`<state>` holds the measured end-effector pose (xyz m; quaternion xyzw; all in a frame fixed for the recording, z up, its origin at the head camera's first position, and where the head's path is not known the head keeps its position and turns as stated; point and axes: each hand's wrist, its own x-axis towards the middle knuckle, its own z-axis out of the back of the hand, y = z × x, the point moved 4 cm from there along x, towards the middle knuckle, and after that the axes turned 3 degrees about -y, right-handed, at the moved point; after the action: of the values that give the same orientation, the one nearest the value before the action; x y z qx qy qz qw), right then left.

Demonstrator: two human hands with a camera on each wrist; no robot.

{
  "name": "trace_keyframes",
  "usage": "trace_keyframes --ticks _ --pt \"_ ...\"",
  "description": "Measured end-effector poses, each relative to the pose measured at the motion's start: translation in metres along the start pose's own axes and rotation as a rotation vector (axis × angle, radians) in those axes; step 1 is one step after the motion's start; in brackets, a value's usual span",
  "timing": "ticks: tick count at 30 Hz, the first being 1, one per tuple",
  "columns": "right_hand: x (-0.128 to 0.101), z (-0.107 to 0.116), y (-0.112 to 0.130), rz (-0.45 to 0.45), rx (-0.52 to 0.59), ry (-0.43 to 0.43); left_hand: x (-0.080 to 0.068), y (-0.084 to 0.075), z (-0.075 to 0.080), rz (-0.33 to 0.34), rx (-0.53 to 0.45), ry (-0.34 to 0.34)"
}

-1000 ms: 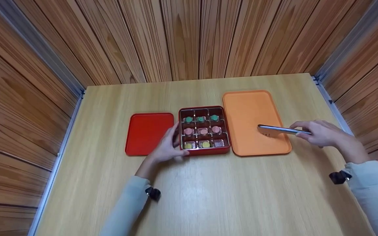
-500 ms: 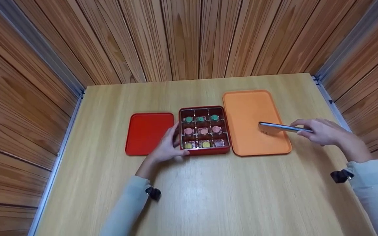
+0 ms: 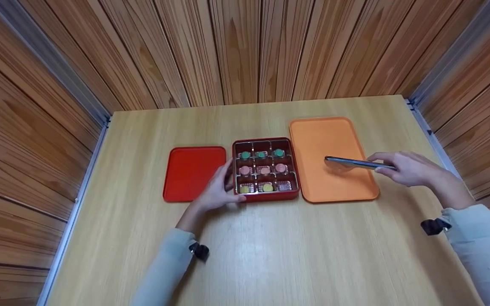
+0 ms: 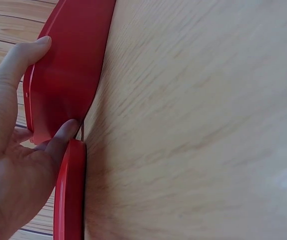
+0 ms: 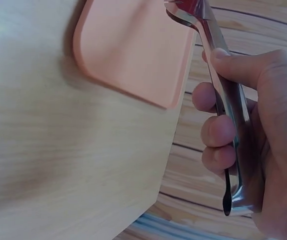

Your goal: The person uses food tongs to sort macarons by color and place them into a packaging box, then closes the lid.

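A red box with nine compartments sits mid-table, holding green, pink and yellow sweets in foil cups. My left hand rests against the box's left side, thumb and fingers spread along its wall. The red lid lies flat just left of it. My right hand grips metal tongs, fingers curled round the handles. The tong tips hover above the orange tray, pointing left toward the box.
Wooden slat walls enclose the light wooden table on three sides, with metal rails at the left and right edges. The orange tray holds nothing. The red lid's edge lies beside my left palm.
My right hand has carried the tongs a little leftward and up over the orange tray, nearer the box. The left hand stays put against the box.
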<state>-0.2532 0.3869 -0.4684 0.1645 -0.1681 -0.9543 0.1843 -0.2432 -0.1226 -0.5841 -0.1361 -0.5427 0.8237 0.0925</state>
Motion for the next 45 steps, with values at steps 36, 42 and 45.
trace_keyframes --ticks 36,42,45 --pt "0.03 0.013 0.082 0.151 -0.039 0.006 -0.001 -0.003 0.0 0.001 -0.009 0.008" --pt "0.037 0.01 0.096 0.179 -0.047 0.008 0.0 -0.002 0.0 -0.004 -0.009 0.006" --pt "0.04 0.008 0.102 0.202 -0.066 0.007 0.0 -0.002 0.0 -0.007 -0.007 0.007"
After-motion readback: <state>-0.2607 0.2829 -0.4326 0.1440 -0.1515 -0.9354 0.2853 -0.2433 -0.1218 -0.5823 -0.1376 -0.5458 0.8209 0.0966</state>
